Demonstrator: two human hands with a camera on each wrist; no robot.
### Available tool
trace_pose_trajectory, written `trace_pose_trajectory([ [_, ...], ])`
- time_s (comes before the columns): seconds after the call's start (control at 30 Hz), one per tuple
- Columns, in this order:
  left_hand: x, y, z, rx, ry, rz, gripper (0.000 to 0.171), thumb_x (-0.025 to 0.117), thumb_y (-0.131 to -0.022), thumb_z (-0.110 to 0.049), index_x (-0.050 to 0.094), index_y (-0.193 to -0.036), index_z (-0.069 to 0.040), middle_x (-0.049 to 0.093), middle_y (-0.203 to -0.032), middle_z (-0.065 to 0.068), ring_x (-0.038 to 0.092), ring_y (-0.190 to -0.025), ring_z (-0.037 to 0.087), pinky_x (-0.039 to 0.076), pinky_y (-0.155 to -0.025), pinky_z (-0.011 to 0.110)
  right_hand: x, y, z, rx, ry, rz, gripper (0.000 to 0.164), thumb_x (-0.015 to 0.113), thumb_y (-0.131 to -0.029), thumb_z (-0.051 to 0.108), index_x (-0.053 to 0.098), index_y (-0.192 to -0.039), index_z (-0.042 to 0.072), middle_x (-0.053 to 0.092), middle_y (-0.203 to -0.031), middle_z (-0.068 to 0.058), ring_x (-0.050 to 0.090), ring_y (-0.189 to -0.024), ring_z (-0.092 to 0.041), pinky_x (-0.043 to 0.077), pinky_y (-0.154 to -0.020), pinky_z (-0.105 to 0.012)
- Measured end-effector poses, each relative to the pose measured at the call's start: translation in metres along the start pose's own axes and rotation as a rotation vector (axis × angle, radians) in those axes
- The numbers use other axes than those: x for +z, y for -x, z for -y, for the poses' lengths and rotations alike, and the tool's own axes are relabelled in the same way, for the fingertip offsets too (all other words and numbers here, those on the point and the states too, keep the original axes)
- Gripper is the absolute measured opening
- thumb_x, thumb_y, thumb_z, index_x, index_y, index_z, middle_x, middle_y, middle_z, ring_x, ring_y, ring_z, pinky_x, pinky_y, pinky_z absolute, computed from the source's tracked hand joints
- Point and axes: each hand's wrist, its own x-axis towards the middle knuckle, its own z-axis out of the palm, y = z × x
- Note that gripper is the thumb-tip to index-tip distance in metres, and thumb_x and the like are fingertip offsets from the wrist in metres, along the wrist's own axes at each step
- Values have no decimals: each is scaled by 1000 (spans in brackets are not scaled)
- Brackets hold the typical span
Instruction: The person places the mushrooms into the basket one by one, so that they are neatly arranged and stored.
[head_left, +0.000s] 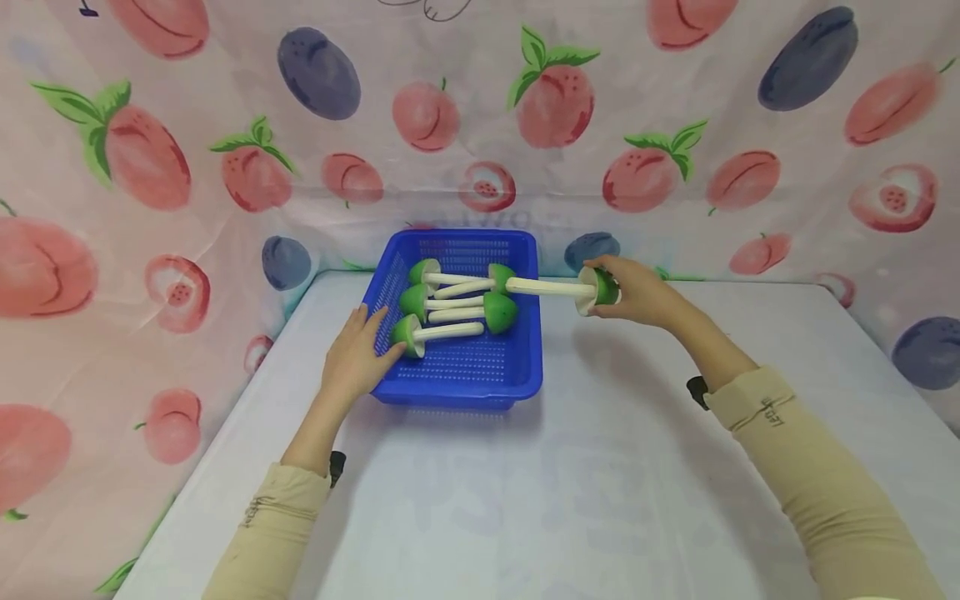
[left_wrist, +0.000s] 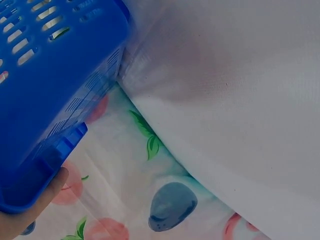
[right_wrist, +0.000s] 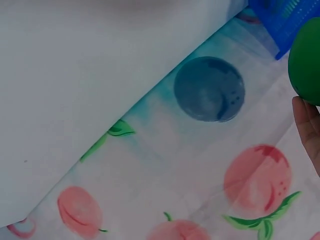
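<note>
My right hand (head_left: 633, 292) pinches a toy mushroom (head_left: 551, 287) by its green domed cap, just right of the basket. Its white stem points left, and the stem tip overlaps the basket's right rim in the head view. The cap (right_wrist: 306, 62) also shows at the edge of the right wrist view. With thumb inside and fingers outside, my left hand (head_left: 354, 354) grips the left rim of a blue plastic basket (head_left: 457, 392). Several more green-capped toy mushrooms (head_left: 450, 331) lie in the basket, caps to either side and stems crosswise.
The basket stands on a white-covered table (head_left: 480, 500), near its back edge. Behind and to the left hangs a cloth (head_left: 480, 100) printed with peaches and plums.
</note>
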Motion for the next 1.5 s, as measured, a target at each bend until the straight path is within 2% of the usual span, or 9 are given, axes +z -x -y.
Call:
trace_pose_trajectory([
  [0.23,-1,1,0,-4,8,15,70,52,-92,-43,30,-147,-4,17,-154,27,14,-144,42,20,-112,60,1,-6,20,-39,13,-2,68,76,-78,13,44,-135,-6,57,-121,-23,53,-100,-31,49,-90,-49],
  [0.37,0,0,-1,-4,4,1,69,53,-92,-41,31,-146,-4,18,-153,28,15,-143,42,21,-112,60,2,-10,32,-70,31,7,67,77,-78,16,46,-134,-4,57,-121,-21,54,-102,-31,49,-92,-49],
  [0.7,7,10,1,-18,4,8,68,54,-91,-40,33,-145,-4,21,-152,28,17,-142,43,24,-110,62,7,-17,65,-93,120,99,68,77,-78,21,46,-135,0,56,-127,-19,54,-108,-32,51,-90,-45],
  [0.93,6,10,2,-8,3,13,68,53,-92,-41,34,-145,-4,20,-152,28,17,-143,43,24,-111,61,12,-26,85,-88,130,155,68,75,-80,26,45,-136,1,55,-131,-19,54,-115,-31,51,-92,-43],
  [1.1,2,7,1,-10,-1,6,67,54,-92,-40,34,-145,-4,20,-153,28,16,-143,43,24,-110,61,16,-35,94,-118,108,198,68,74,-81,27,44,-136,2,54,-132,-17,54,-116,-31,51,-91,-41],
  [1.27,-1,3,0,0,2,8,67,53,-92,-41,34,-145,-4,19,-153,28,16,-143,43,24,-110,62,23,-41,98,-130,116,216,68,75,-80,27,45,-136,4,56,-129,-15,56,-108,-27,54,-84,-36],
  [1.5,-2,1,-1,-3,-2,4,66,53,-92,-40,35,-144,-4,19,-153,28,16,-143,42,23,-110,62,38,-48,100,-100,140,239,71,74,-81,31,43,-138,3,56,-132,-14,56,-112,-26,53,-90,-37],
])
